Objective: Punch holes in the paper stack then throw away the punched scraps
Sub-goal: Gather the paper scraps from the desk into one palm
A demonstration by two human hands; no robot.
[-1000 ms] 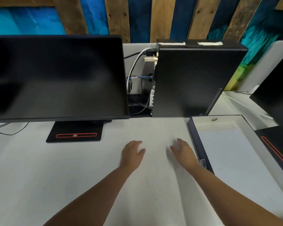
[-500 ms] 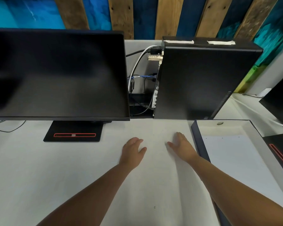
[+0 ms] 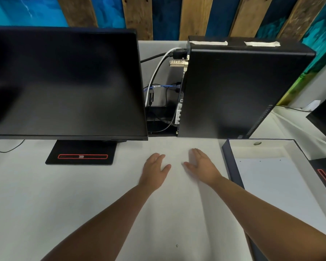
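1. L hand flat on the white desk, palm down, fingers loose and together, thumb out to the right. Holding nothing.
2. R hand same: flat, palm down, spread a bit, empty. Sits just right of L hand, small gap between thumbs, not touching.
3. Both forearms come in from bottom edge, converging toward desk centre.
4. Paper stack lies inside a shallow open box, dark outer wall, white inside, at right of desk. Small holes visible along the stack's far edge. R hand is near the box's left wall but apart from it.
5. Small round coin-like thing on the box's far rim; can't tell what it is.
6. Behind hands: black monitor, screen off, on a black base w/ red outline; black PC tower right of it, cables between the two.
7. Tiny dark speck on desk near bottom centre; too small to ID.
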